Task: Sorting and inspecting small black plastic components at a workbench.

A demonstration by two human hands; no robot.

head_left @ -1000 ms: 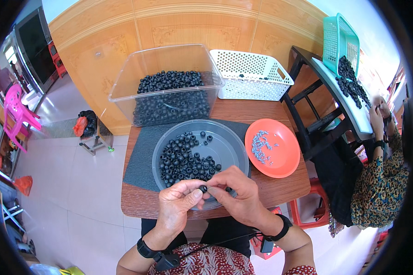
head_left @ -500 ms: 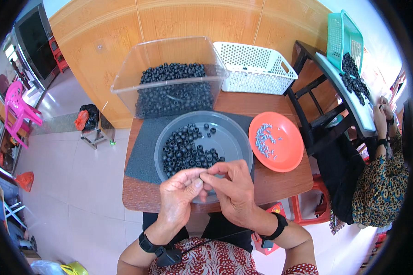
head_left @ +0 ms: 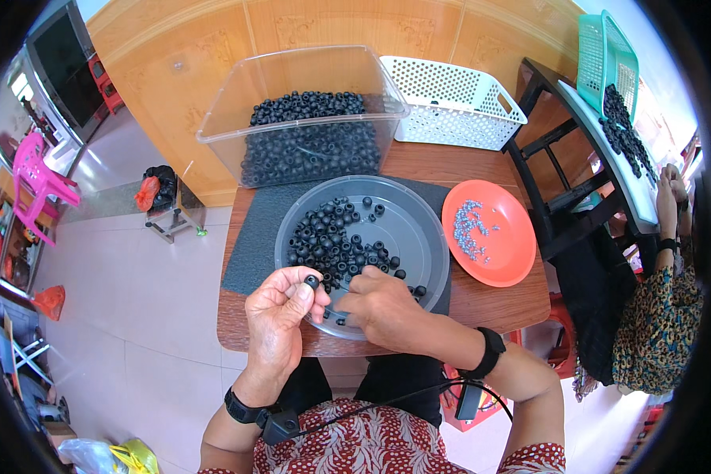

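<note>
Over the near left side of the round grey basin (head_left: pixel 419 245), the left hand (head_left: pixel 276 316) pinches one black bead (head_left: pixel 312 281) between thumb and fingers. The right hand (head_left: pixel 383 308) dips low among the loose beads (head_left: pixel 320 237); from where I stand I can't tell whether it grips any. If that pinch slackens, the rounded bead could slip and roll off the table (head_left: pixel 486 304), and a brushing knuckle might flick others over the rim
</note>
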